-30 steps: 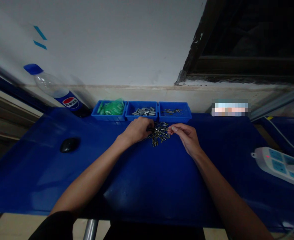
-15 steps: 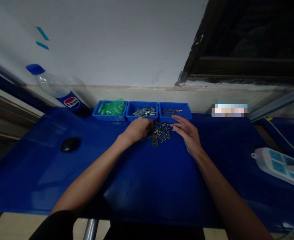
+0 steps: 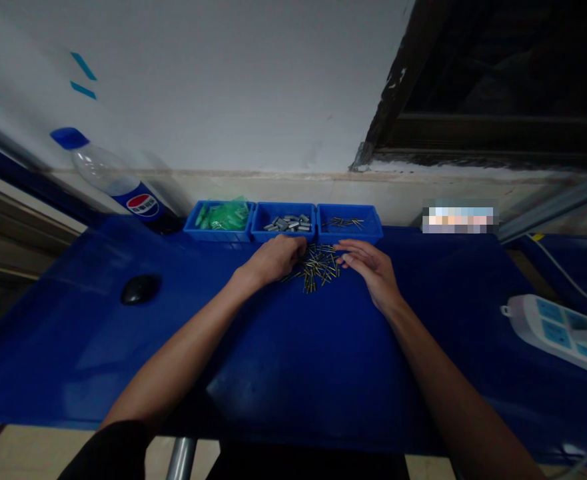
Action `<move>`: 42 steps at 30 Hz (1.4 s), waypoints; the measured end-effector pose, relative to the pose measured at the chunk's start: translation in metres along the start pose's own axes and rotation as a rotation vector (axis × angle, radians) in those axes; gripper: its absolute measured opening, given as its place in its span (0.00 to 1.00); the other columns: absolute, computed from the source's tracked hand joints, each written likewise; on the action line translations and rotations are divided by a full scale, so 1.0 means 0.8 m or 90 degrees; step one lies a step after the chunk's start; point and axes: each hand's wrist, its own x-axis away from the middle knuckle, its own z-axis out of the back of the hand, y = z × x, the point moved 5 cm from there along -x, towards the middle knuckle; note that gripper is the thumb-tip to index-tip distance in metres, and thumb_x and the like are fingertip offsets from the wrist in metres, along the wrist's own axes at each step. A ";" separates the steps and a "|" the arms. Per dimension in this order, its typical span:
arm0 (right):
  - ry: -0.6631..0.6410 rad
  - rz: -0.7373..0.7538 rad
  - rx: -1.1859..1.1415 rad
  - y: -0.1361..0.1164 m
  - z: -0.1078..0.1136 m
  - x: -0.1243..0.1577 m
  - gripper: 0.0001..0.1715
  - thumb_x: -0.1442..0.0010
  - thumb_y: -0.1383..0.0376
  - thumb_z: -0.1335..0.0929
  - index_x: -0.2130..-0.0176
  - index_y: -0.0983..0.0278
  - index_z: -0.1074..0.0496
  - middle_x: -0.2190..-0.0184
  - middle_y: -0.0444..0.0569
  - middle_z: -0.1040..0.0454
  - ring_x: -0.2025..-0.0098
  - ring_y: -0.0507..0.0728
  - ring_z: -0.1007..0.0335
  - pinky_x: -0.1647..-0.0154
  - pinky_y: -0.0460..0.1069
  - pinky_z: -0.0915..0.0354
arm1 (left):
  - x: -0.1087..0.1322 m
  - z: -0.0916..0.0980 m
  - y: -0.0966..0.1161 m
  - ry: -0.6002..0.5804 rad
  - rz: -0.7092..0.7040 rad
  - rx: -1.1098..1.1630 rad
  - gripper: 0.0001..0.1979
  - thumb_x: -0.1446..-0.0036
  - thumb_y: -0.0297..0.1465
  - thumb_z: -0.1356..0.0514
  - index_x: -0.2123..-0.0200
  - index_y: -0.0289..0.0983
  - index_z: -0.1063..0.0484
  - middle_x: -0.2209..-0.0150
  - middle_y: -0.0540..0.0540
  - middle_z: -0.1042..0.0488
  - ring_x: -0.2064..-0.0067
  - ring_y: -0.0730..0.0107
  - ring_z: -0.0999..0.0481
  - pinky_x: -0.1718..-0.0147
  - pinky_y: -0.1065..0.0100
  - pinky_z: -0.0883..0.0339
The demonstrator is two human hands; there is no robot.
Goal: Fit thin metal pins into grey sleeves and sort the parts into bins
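A loose pile of thin metal pins [image 3: 318, 270], dark and brass-coloured, lies on the blue table cover [image 3: 293, 360]; their exact kind is too small to tell. At the pile's left edge my left hand [image 3: 279, 257] is closed, its curled fingertips hidden, so what it grips cannot be made out. My right hand [image 3: 370, 270] is open at the right edge, fingers stretched towards the pins and thumb a little apart. Just behind the pile stand three blue bins: the right bin [image 3: 377, 230] has a few similar pins, the middle bin [image 3: 260, 233] short silvery metal pieces, the left bin [image 3: 218, 235] green plastic bags.
A cola bottle [image 3: 140, 200] stands at the back left by the wall. Nearer on the left lies a black computer mouse [image 3: 139, 289]. A white power strip [image 3: 533, 320] is at the right edge. A blurred-out object [image 3: 460, 217] sits at the back right.
My right hand has shifted slightly left and down, its fingers now at the right edge of the pile. The left hand has hardly moved.
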 end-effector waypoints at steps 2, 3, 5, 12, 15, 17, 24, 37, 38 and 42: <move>-0.009 -0.009 0.003 0.001 -0.001 0.000 0.14 0.39 0.57 0.24 0.53 0.58 0.17 0.58 0.51 0.13 0.63 0.58 0.19 0.59 0.55 0.25 | 0.000 0.004 0.001 -0.003 -0.001 0.000 0.12 0.42 0.18 0.43 0.58 0.37 0.25 0.68 0.47 0.22 0.67 0.68 0.25 0.68 0.67 0.40; -0.013 -0.011 0.004 0.001 -0.001 0.000 0.13 0.39 0.57 0.24 0.55 0.59 0.16 0.61 0.50 0.13 0.65 0.57 0.19 0.61 0.54 0.26 | 0.000 0.007 0.002 0.000 -0.006 0.004 0.13 0.42 0.18 0.43 0.58 0.37 0.25 0.68 0.47 0.22 0.67 0.67 0.25 0.67 0.67 0.39; -0.019 -0.011 0.008 0.001 -0.002 0.000 0.11 0.38 0.57 0.24 0.58 0.59 0.16 0.65 0.49 0.14 0.68 0.56 0.21 0.64 0.53 0.27 | 0.001 0.013 0.006 0.008 -0.026 0.031 0.12 0.42 0.19 0.43 0.57 0.36 0.26 0.68 0.47 0.22 0.67 0.68 0.25 0.66 0.67 0.39; -0.045 -0.028 0.009 -0.001 -0.010 0.002 0.14 0.40 0.55 0.23 0.56 0.59 0.15 0.62 0.51 0.13 0.67 0.58 0.19 0.62 0.55 0.24 | 0.002 0.026 0.032 0.053 -0.119 0.165 0.09 0.42 0.21 0.41 0.58 0.36 0.29 0.65 0.48 0.22 0.65 0.70 0.24 0.63 0.68 0.34; -0.072 -0.037 -0.005 -0.001 -0.016 0.004 0.17 0.42 0.55 0.22 0.54 0.58 0.15 0.59 0.52 0.12 0.64 0.59 0.17 0.59 0.56 0.22 | 0.003 0.028 0.039 0.062 -0.130 0.190 0.09 0.43 0.21 0.40 0.59 0.37 0.29 0.65 0.49 0.22 0.64 0.70 0.23 0.63 0.68 0.33; -0.088 -0.043 -0.019 0.001 -0.018 0.005 0.18 0.43 0.56 0.21 0.54 0.58 0.15 0.59 0.52 0.12 0.62 0.60 0.16 0.58 0.56 0.21 | 0.005 0.030 0.043 0.067 -0.135 0.199 0.09 0.43 0.21 0.40 0.59 0.37 0.30 0.65 0.49 0.21 0.64 0.69 0.22 0.62 0.67 0.32; -0.070 -0.062 -0.030 0.005 -0.015 0.006 0.15 0.43 0.56 0.21 0.56 0.56 0.14 0.59 0.51 0.12 0.64 0.59 0.16 0.59 0.57 0.21 | 0.008 0.033 0.053 0.057 -0.137 0.215 0.08 0.43 0.22 0.40 0.60 0.37 0.30 0.66 0.49 0.22 0.65 0.71 0.23 0.65 0.68 0.32; -0.030 -0.056 -0.031 0.008 -0.013 0.003 0.12 0.49 0.58 0.18 0.64 0.58 0.14 0.70 0.48 0.14 0.69 0.59 0.17 0.61 0.57 0.21 | 0.009 0.031 0.065 0.047 -0.182 0.190 0.10 0.42 0.21 0.40 0.58 0.37 0.28 0.64 0.48 0.22 0.63 0.69 0.23 0.62 0.67 0.31; -0.012 -0.051 -0.029 0.009 -0.011 0.002 0.12 0.49 0.58 0.18 0.64 0.58 0.14 0.70 0.48 0.14 0.68 0.60 0.17 0.60 0.58 0.20 | 0.009 0.032 0.063 0.048 -0.177 0.171 0.10 0.42 0.21 0.39 0.57 0.37 0.28 0.63 0.48 0.22 0.62 0.68 0.22 0.61 0.66 0.31; 0.091 0.001 -0.045 0.008 0.001 -0.002 0.15 0.45 0.58 0.19 0.57 0.57 0.14 0.59 0.51 0.12 0.56 0.65 0.13 0.45 0.64 0.21 | 0.011 0.033 0.041 0.046 -0.106 0.009 0.12 0.42 0.22 0.38 0.54 0.37 0.27 0.59 0.44 0.21 0.58 0.62 0.22 0.57 0.63 0.31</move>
